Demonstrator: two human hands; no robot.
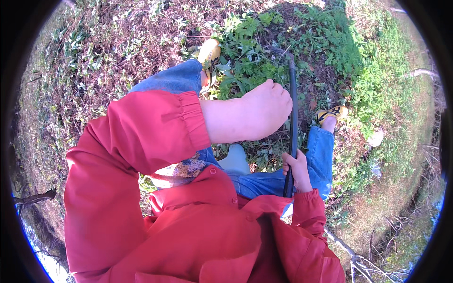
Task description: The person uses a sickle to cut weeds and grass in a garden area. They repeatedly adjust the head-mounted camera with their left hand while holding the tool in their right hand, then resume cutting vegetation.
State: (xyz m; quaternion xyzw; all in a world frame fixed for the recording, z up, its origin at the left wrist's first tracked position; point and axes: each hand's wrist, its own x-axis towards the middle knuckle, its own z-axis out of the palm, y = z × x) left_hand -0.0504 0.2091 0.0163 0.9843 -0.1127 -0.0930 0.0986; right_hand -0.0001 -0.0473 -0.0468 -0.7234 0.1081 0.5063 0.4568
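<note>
My right hand [299, 171] is wrapped around the lower part of a long black tool handle [293, 106]. The handle runs forward from near my jacket into the weeds. At its far end, a thin greyish head [279, 50] bends left, partly lost among the stems. My left hand [263, 112] reaches across from the left, with its back up and fingers curled, right beside the middle of the handle. Its palm is hidden, so I cannot tell whether it grips anything. Green leafy weeds [244, 46] grow in front of both hands.
My yellow shoes [209, 50] [332, 114] stand apart on the ground. A pale smooth object [235, 160] shows between my legs. Dry stems [102, 49] cover the left side. At right lie a whitish round object [375, 138] and bare branches [354, 256]; another branch [37, 197] is at left.
</note>
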